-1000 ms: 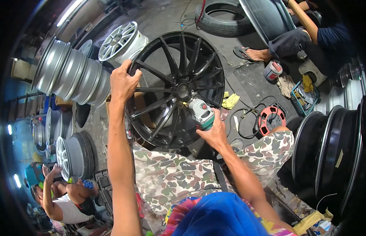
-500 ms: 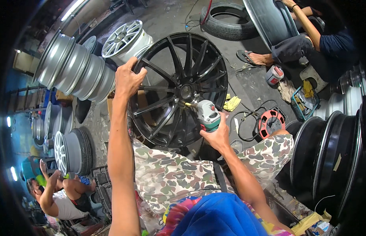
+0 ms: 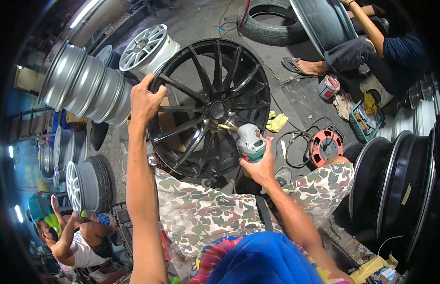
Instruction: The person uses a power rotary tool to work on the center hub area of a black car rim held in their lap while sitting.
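A black multi-spoke wheel rim (image 3: 217, 111) stands tilted before my knees, its face towards me. My left hand (image 3: 146, 99) grips its outer lip at the upper left, thumb near a spoke and most fingertips hidden behind the edge. In my right hand (image 3: 261, 166) is a grey-and-green power tool (image 3: 250, 141), held below and right of the hub. Its thin yellowish tip (image 3: 225, 126) points at the inner ends of the lower spokes; whether it touches them I cannot tell.
Silver rims (image 3: 85, 85) are stacked at left, by a white rim (image 3: 144, 49). A tyre (image 3: 272, 23) lies at the back. A red cable reel (image 3: 326, 147), a can (image 3: 328, 86) and dark rims (image 3: 400, 189) are at right. Two other people sit nearby.
The black rim and my left hand have shifted slightly left. My right hand and the power tool stay almost in place, the tip still by the spokes near the hub.
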